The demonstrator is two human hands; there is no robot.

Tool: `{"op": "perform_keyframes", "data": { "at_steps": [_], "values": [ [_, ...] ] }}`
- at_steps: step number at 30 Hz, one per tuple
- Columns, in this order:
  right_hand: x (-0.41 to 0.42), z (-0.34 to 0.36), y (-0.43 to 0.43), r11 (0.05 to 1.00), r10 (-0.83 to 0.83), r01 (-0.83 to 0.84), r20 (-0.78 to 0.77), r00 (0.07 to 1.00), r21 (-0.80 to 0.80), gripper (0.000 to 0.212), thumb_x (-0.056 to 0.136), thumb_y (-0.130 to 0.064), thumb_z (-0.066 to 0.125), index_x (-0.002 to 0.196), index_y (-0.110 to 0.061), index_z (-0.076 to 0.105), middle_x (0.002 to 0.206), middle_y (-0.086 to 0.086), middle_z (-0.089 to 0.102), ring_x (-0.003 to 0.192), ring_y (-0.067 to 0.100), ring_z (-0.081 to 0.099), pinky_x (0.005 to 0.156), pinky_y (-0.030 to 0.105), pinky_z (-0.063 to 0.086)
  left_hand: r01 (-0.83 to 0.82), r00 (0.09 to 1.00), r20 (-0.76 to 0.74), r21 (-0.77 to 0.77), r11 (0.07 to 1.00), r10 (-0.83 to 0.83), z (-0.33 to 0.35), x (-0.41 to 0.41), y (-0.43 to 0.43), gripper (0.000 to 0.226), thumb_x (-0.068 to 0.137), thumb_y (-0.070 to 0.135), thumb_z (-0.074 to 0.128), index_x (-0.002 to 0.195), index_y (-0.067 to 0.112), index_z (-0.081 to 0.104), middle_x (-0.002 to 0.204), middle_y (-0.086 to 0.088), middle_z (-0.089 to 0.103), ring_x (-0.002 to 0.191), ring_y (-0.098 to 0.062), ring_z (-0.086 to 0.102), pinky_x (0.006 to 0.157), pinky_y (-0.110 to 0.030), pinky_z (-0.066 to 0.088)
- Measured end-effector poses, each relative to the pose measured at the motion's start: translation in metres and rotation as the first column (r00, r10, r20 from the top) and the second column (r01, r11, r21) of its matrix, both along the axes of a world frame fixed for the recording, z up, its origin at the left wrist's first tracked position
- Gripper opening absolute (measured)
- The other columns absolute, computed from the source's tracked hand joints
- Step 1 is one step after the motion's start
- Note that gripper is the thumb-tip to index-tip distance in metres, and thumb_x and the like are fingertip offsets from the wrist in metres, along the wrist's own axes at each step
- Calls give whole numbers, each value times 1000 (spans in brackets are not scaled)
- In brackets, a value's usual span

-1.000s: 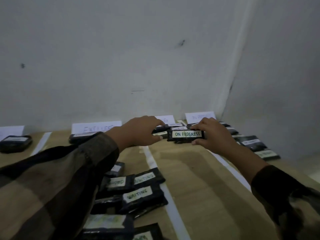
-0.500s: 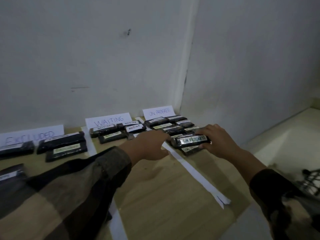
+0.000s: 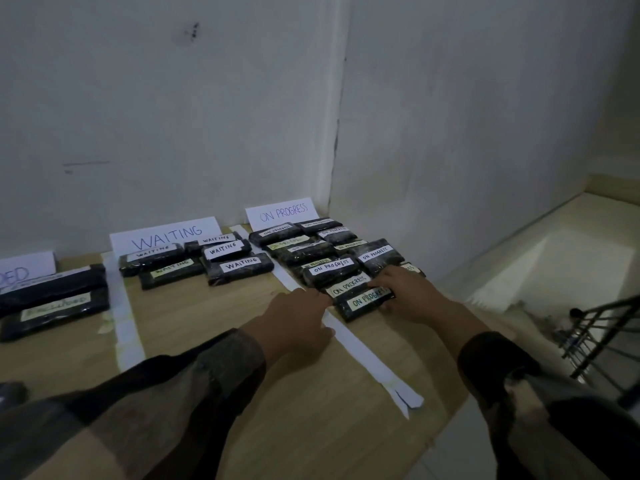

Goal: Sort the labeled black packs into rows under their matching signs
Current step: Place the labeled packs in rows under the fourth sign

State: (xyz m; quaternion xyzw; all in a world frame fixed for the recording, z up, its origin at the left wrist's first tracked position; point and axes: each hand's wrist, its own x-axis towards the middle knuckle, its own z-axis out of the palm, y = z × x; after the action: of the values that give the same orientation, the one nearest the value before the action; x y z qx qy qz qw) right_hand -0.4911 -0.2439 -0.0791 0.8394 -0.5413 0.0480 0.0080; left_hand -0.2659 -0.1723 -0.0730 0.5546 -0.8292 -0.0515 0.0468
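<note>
A black pack labeled ON PROGRESS [image 3: 363,303] lies flat on the wooden table [image 3: 225,306], frontmost in the column under the ON PROGRESS sign [image 3: 282,213]. My right hand [image 3: 412,294] grips its right end, fingers on top and thumb at the front edge. My left hand [image 3: 298,320] rests over the white paper strip [image 3: 367,358] just beside the pack's left end, holding nothing. Several more ON PROGRESS packs [image 3: 332,270] fill the rows behind. Several WAITING packs [image 3: 239,268] sit under the WAITING sign [image 3: 166,235].
Two long packs [image 3: 52,310] lie at the left under a partly cut-off sign [image 3: 24,271]. Another paper strip [image 3: 124,323] divides them from the WAITING column. White walls meet behind the signs. The table's right edge drops to a floor with a metal rack [image 3: 602,334].
The pack has come down from mid-air to the table at the front of the ON PROGRESS column. My left hand has slid off its left end. The view has swung right.
</note>
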Motion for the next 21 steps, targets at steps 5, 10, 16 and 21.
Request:
{"op": "perform_keyframes", "data": {
  "at_steps": [5, 10, 16, 21],
  "values": [
    [3, -2, -8, 1000, -3, 3, -19, 1000, 25, 55, 81, -21, 70, 134, -24, 53, 131, 5, 51, 122, 23, 46, 98, 32, 39, -3, 1000, 25, 28, 1000, 2, -6, 0, 2, 50, 91, 41, 48, 137, 23, 39, 134, 0, 46, 119, -20, 47, 95, -35, 41],
    [0, -2, -7, 999, -26, 24, 55, 998, 43, 54, 78, -17, 74, 128, -23, 57, 128, 4, 52, 120, 23, 46, 96, 33, 40, -13, 999, 38, 32, 999, 11, -7, 4, 2, 52, 91, 42, 48, 138, 23, 38, 134, 0, 46, 120, -20, 47, 96, -34, 41],
    [0, -5, -5, 999, -36, 33, 98, 994, 33, 43, 79, -15, 73, 120, -26, 63, 124, 1, 55, 117, 21, 49, 90, 29, 41, -36, 999, 41, 26, 999, 35, -4, 10, 3, 52, 89, 41, 48, 138, 25, 38, 134, 0, 46, 120, -19, 47, 95, -34, 41],
    [5, 1, -1, 999, -45, 46, 51, 998, -13, 44, 79, -19, 73, 121, -28, 62, 126, 1, 55, 118, 20, 49, 89, 28, 39, -31, 997, 68, 5, 1000, 31, 11, 22, 10, 55, 92, 43, 49, 141, 24, 34, 143, -1, 41, 128, -21, 43, 102, -35, 38]
  ]
}}
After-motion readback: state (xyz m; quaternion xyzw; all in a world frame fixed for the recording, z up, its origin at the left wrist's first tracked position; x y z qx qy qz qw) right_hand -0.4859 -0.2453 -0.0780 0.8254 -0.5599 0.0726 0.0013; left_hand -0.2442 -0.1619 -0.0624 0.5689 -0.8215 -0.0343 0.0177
